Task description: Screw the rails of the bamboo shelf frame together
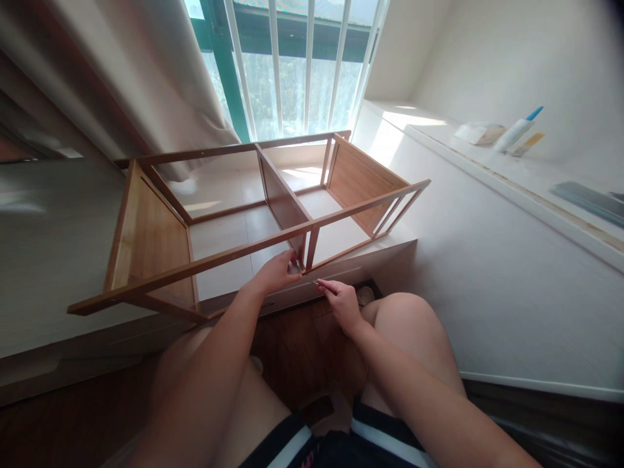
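Note:
A wooden shelf frame (234,244) lies on its side on a white ledge, with slatless end panels and a middle panel (280,192). My left hand (275,272) is closed at the frame's near lower rail, where the middle panel meets it, thumb below and fingers on the inner side. Just right of that joint, my right hand (341,304) pinches a thin metal tool (315,282), perhaps a hex key. The tool's tip points left toward the rail, and I cannot tell whether it touches. Most of the tool is hidden by the fingers.
Behind the frame stands a barred window (292,84), with a curtain (146,71) to its left. On the right-hand ledge are a blue-tipped tube (517,133) and a plastic-wrapped item (480,133). My knees are close below the white ledge (214,237).

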The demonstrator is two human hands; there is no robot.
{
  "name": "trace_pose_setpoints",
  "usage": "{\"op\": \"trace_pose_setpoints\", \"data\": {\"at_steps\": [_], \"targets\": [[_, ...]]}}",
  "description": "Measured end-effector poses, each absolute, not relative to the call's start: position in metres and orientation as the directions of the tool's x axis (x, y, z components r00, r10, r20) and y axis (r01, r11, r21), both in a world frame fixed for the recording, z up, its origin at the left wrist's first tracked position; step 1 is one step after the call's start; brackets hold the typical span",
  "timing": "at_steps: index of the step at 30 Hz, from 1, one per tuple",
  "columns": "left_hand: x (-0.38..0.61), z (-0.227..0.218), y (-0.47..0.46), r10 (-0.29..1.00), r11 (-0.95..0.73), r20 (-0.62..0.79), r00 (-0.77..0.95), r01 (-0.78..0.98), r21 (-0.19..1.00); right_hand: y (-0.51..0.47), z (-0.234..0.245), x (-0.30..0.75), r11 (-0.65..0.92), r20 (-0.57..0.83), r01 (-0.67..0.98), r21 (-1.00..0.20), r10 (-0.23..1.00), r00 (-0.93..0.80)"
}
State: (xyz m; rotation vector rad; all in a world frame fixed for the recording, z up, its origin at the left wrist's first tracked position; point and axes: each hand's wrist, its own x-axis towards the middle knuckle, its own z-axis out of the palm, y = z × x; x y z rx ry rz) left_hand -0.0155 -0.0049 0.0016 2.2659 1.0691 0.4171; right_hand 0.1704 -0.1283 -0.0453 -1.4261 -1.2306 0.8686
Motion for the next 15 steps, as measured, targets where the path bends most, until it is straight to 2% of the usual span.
{"op": "trace_pose_setpoints", "data": {"at_steps": [6,15], "targets": [[-0.015,-0.002,-0.007,0.788,-0.491,0.042,0.614,0.586,0.645,-0.122,-0.054,0.153,0.176,0.255,0.290,-0.941,0.930,0.263],[-0.013,-0.001,-0.006,0.791,-0.468,0.041,0.610,0.562,0.682,-0.118,-0.056,0.148,0.192,0.288,0.310,-0.931,0.908,0.303]]}}
